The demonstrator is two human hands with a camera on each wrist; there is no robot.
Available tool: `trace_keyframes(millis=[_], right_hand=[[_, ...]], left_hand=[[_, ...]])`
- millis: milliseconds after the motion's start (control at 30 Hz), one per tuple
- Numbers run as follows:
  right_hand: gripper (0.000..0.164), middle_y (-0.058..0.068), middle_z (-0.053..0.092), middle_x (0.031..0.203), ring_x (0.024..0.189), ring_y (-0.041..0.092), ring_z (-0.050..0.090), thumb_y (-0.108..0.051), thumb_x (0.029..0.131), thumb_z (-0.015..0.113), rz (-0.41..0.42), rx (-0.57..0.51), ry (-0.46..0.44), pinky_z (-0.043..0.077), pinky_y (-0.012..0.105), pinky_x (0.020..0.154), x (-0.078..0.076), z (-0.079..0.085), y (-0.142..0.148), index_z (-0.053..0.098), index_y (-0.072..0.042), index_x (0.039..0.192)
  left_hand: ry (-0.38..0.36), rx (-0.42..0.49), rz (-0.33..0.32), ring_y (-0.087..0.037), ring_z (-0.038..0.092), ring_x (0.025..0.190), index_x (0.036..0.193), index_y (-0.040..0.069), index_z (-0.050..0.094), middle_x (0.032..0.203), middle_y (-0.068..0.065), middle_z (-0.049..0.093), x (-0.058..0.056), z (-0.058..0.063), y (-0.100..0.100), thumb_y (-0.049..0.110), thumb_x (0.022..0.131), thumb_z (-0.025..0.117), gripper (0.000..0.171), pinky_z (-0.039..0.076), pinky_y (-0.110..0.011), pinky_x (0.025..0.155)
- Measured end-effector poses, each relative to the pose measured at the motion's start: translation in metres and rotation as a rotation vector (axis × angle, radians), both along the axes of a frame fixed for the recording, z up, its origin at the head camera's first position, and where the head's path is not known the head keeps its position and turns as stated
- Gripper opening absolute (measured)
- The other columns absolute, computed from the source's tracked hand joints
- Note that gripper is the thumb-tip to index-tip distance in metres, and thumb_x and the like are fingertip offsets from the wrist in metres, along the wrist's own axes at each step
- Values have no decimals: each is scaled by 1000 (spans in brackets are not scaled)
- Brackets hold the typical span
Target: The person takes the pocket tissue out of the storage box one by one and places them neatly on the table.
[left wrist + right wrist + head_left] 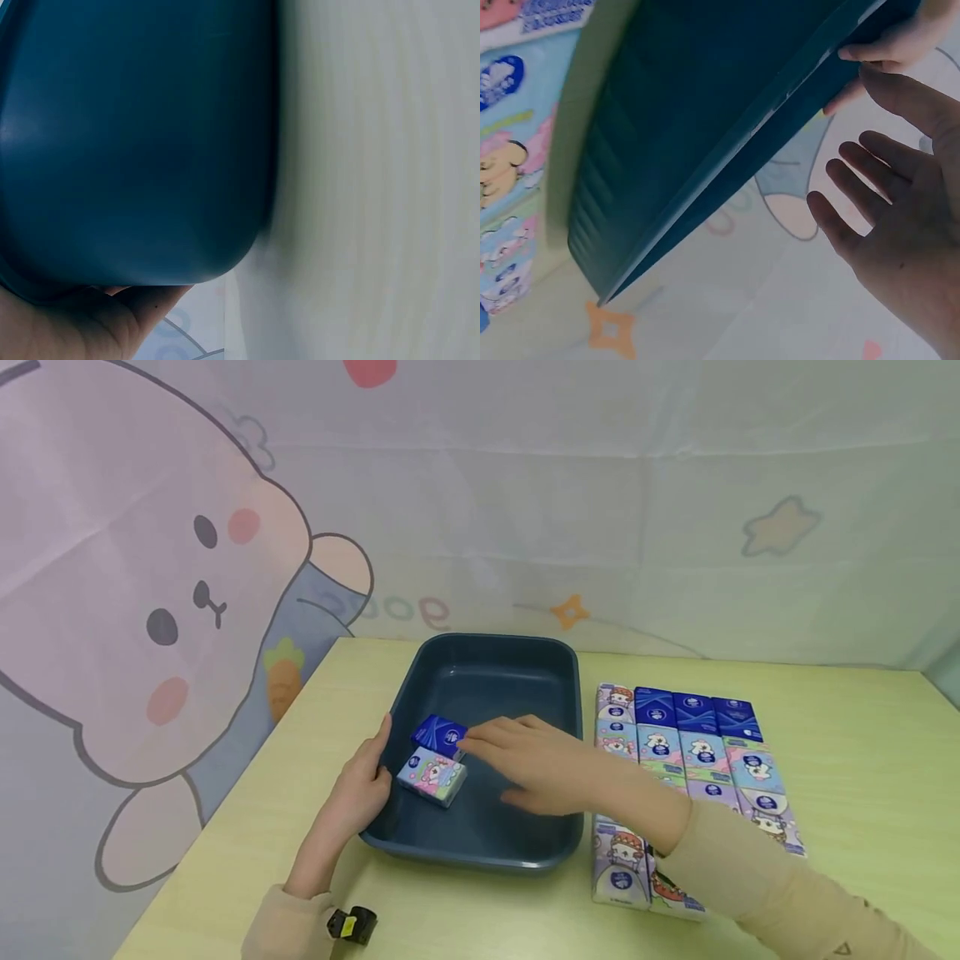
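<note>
A dark blue plastic bin [502,689] stands on the table. My left hand [360,793] grips its left rim, thumb over the edge and fingers against the outer wall. Inside, toward the left, lie a dark blue tissue pack [435,735] and a pastel tissue pack [432,777] with a cartoon print, close together. Above the bin hovers my right hand [540,764], its fingertips overlapping the blue pack's right edge in the head view. The right wrist view shows that hand [900,195] with fingers spread and nothing in them.
Right of the bin, several tissue packs [660,747] lie flat in close rows, blue ones at the back and cartoon ones in front. My right forearm covers part of them. A printed cloth [510,527] hangs behind the pale table [847,735].
</note>
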State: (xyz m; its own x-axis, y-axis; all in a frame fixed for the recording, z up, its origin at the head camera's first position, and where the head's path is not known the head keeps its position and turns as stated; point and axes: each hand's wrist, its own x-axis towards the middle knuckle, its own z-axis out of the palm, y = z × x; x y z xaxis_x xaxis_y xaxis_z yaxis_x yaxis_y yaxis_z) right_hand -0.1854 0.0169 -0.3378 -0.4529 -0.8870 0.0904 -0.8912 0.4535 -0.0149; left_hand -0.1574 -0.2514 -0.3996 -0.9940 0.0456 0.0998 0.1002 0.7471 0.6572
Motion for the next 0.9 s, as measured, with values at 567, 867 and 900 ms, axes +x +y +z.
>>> trace_keyframes(millis=[567,867,900], right_hand=[[72,-2,36,155,143,16,35,-9,85,65,61,263,43,38,39,112,-18,-7,-65,34,-18,150],[78,-5,36,155,144,13,31,-21,83,72,20,382,85,36,37,113,-32,-17,-94,33,-20,150],[79,-5,36,154,144,13,32,-22,83,73,22,392,91,36,38,113,-33,-18,-96,33,-20,150]], left_hand=[[13,-3,-17,-44,32,139,153,2,12,147,-30,35,2,-3,0,-7,91,38,67,31,-58,111],[46,-18,-25,-45,36,135,152,-1,14,144,-32,37,2,0,0,-8,90,38,68,35,-58,107],[46,-16,-26,-44,36,136,153,0,14,144,-32,37,2,0,0,-8,90,38,68,35,-58,108]])
